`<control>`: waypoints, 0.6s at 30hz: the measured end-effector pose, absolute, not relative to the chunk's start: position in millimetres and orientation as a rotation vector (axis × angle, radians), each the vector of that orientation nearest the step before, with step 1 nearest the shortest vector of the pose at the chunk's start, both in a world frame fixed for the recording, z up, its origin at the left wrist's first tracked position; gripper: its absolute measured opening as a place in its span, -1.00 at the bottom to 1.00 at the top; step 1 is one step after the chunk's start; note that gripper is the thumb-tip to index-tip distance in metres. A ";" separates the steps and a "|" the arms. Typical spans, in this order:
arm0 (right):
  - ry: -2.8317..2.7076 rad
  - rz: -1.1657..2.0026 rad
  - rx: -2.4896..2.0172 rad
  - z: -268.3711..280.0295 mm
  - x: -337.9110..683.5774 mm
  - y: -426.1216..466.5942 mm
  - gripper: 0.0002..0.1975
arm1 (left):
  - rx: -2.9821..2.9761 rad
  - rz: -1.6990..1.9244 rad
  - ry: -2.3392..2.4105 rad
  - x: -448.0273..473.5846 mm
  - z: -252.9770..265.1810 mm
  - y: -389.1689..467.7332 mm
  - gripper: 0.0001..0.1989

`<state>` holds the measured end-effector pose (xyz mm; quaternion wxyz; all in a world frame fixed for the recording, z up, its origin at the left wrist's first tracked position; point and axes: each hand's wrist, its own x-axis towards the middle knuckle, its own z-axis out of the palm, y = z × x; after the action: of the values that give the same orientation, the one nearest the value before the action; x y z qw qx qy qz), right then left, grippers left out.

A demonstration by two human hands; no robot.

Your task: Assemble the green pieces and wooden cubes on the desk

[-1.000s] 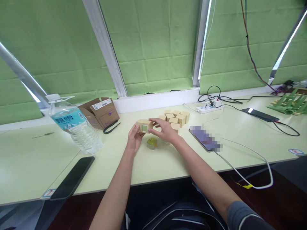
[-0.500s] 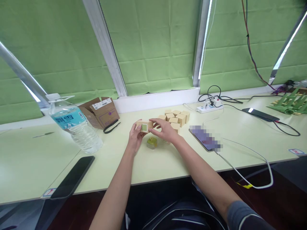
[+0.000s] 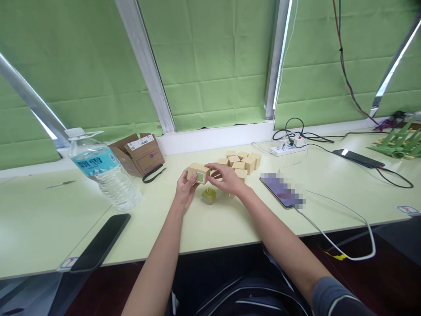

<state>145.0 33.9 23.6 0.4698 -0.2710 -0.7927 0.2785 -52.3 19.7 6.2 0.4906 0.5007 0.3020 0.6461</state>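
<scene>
A small light-brown cardboard box (image 3: 196, 168) with a white-framed green square on one face is held up over the table. My left hand (image 3: 185, 188) is closed around its left end, the thumb near the green square. At the right end, my right hand (image 3: 227, 179) grips the box with thumb and fingers. Just below the hands, a small rounded green object (image 3: 209, 195) with a clear lower part rests on the table. Several similar small boxes (image 3: 249, 163) stand grouped behind my right hand, and another is partly hidden beneath that hand.
To the left are a large water bottle (image 3: 107, 173), an opened brown carton (image 3: 141, 156) and a black phone (image 3: 100, 242). On the right lie a phone with a blurred screen (image 3: 281, 189), a white power strip (image 3: 287, 149), another phone (image 3: 358, 158) and cables. A slim pointed tool (image 3: 61, 184) lies far left.
The small box has been tilted and turned in my hands, so more of its plain top shows and the green square faces further right. The other things stay put.
</scene>
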 end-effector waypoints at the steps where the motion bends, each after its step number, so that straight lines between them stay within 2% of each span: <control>1: -1.940 0.695 -0.663 24.1 145.4 33.8 -0.55 | 1.214 1.566 0.732 -52.7 5.8 19.8 -0.43; 9: -1.946 0.754 -0.719 30.3 147.1 27.5 -0.54 | 1.233 1.568 0.743 -54.6 4.1 20.9 -0.35; 18: -1.957 0.643 -0.778 27.3 145.5 31.0 -0.36 | 1.353 1.610 0.852 -51.9 -2.0 25.7 -0.22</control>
<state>145.5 31.0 27.3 0.4528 -0.3149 -0.7925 0.2603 -51.9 25.7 -2.0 0.4227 0.5404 0.3404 0.6430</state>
